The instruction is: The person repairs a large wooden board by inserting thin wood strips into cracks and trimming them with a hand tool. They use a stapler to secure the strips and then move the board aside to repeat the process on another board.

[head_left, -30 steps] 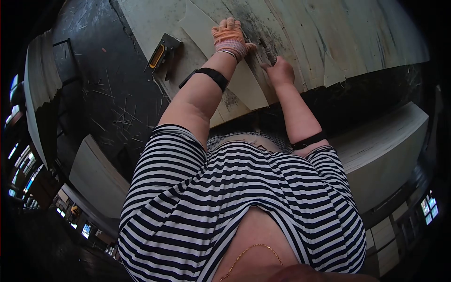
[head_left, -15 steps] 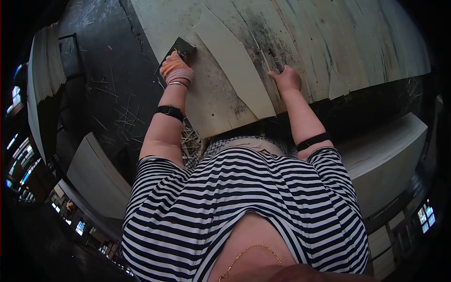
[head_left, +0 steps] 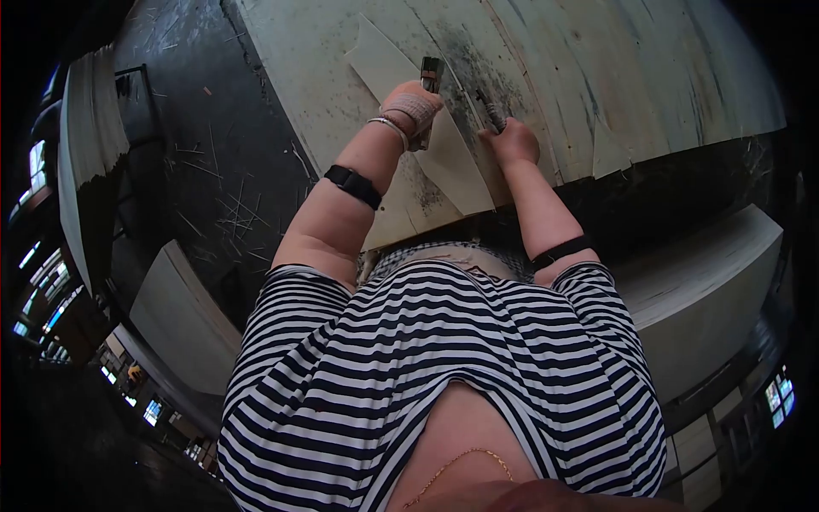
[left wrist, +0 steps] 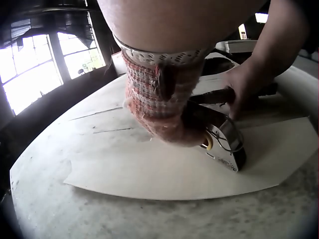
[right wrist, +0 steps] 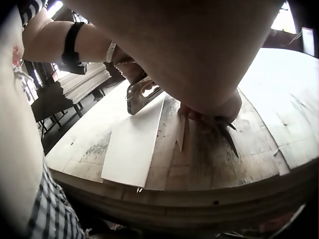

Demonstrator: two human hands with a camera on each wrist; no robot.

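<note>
My gloved left hand (head_left: 409, 104) grips a metal staple gun (head_left: 432, 75) over a pale strip of veneer (head_left: 456, 175). In the left wrist view the staple gun (left wrist: 228, 152) stands on edge, its nose low over the strip (left wrist: 144, 174). My bare right hand (head_left: 514, 143) holds a knife (head_left: 495, 113) with a wrapped, ridged grip, just right of the strip. A dark, curved, pointed blade (right wrist: 230, 143) juts from under that hand in the right wrist view. A pointed wood sliver (right wrist: 182, 132) shows beside its fingers.
Stained, cracked veneer sheets (head_left: 563, 102) form the work surface. Stacked sheets stand at the right (head_left: 699, 273), the lower left (head_left: 183, 320) and the far left (head_left: 90, 154). Thin wood splinters (head_left: 243, 213) litter the dark floor.
My left hand pressed on the strip, moved left to the staple gun lying on the sheet, took hold of it and carried it back right over the strip. My right hand stayed nearly in place.
</note>
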